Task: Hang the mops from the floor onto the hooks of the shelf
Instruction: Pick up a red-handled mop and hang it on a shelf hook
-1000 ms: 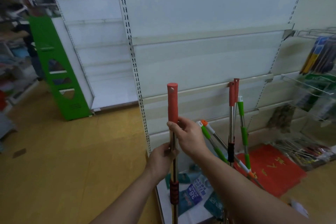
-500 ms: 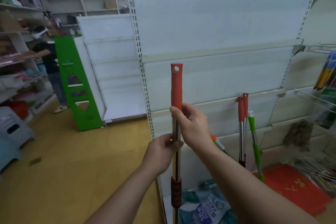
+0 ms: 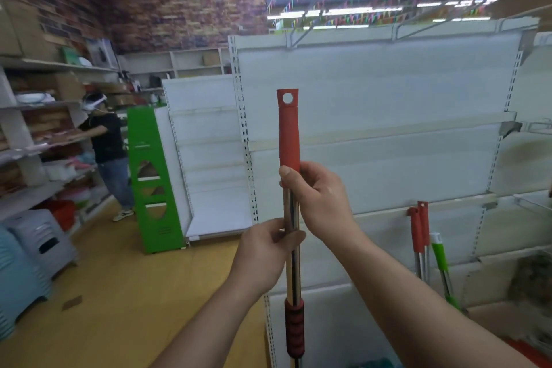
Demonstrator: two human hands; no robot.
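I hold a mop handle (image 3: 288, 134) upright in front of the white shelf (image 3: 388, 89). It has a red grip with a hanging hole at the top, a steel shaft and a ribbed red sleeve lower down. My right hand (image 3: 316, 197) is closed around the shaft just under the red grip. My left hand (image 3: 265, 254) pinches the shaft a little lower. The mop's head is out of view. Wire hooks (image 3: 301, 34) stick out along the shelf's top edge. Two red-handled mops (image 3: 418, 230) and a green-handled mop (image 3: 440, 260) lean against the shelf at the right.
A green-sided shelf unit (image 3: 149, 176) stands to the left of the white shelf. A person in a black top (image 3: 107, 146) works at wall shelves on the far left. Stacked plastic stools (image 3: 33, 251) sit at the lower left on the yellow floor (image 3: 119, 293).
The view has tilted upward, and the shelf's top edge with its hooks has come into sight. The mop handle has risen in my hands, its hole now facing me.
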